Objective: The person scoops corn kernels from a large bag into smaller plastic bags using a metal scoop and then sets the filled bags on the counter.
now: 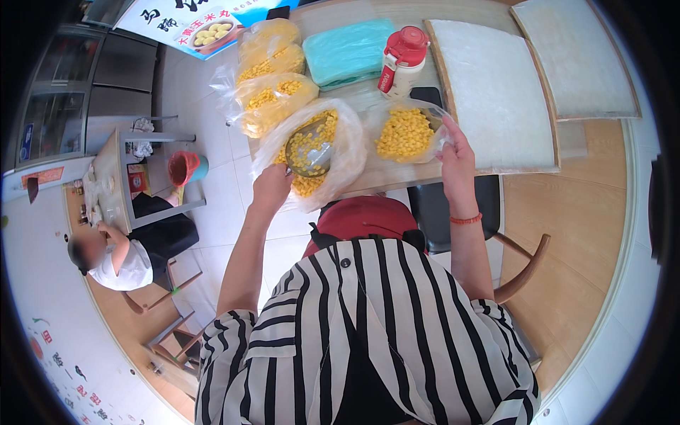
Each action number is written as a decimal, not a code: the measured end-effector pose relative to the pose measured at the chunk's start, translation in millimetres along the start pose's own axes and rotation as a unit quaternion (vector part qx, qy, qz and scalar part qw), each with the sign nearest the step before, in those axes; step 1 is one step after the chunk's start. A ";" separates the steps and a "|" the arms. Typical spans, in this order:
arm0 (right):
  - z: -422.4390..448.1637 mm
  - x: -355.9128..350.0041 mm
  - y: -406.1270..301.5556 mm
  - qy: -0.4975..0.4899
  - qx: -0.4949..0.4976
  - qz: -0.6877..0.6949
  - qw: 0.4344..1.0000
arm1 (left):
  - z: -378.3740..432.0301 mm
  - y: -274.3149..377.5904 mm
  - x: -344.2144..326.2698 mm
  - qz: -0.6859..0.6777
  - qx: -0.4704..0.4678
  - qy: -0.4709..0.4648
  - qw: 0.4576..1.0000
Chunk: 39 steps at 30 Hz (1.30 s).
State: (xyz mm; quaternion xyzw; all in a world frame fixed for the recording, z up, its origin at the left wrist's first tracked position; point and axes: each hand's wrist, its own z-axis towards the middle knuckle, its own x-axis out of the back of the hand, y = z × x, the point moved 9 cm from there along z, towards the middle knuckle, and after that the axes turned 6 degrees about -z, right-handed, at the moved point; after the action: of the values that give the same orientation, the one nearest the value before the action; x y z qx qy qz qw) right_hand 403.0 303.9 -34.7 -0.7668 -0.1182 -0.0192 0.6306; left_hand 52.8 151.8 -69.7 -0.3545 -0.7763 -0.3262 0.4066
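My left hand [272,188] grips the handle of a round metal scoop [319,155], whose bowl lies tilted inside a large open clear plastic bag [348,133]. Loose yellow corn kernels [308,186] fill that bag, and some lie in the scoop. To the right, my right hand [458,154] pinches the edge of a smaller clear plastic bag [438,114] between thumb and fingers. A heap of corn kernels [405,133] rests in this smaller bag on the table.
Several filled corn bags [276,98] line the table's left side. Behind are a turquoise plastic-wrapped stack [345,50], a red-lidded bottle [406,64] and a dark phone [426,96]. White-surfaced boards [494,95] lie right. A black chair [454,212] stands close; another person [125,260] sits left.
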 end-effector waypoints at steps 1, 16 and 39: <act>-1.0 0.9 2.3 0.002 -0.001 0.006 1.000 | -3.3 9.7 8.7 0.036 -0.010 -0.002 0.999; -7.8 6.8 2.3 0.015 0.001 -0.005 1.000 | 57.2 218.1 -5.6 0.132 -0.257 0.005 0.957; 1.9 -20.8 -23.8 -0.044 0.137 -0.220 0.965 | 46.6 206.4 104.9 -0.141 -0.388 0.175 0.894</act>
State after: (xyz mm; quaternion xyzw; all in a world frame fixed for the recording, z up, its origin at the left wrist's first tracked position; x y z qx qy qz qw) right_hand 377.7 306.7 -15.9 -0.6286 -0.3130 -0.1079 0.7038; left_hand 158.7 329.3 44.6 -0.3078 -0.5458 -0.7124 0.3160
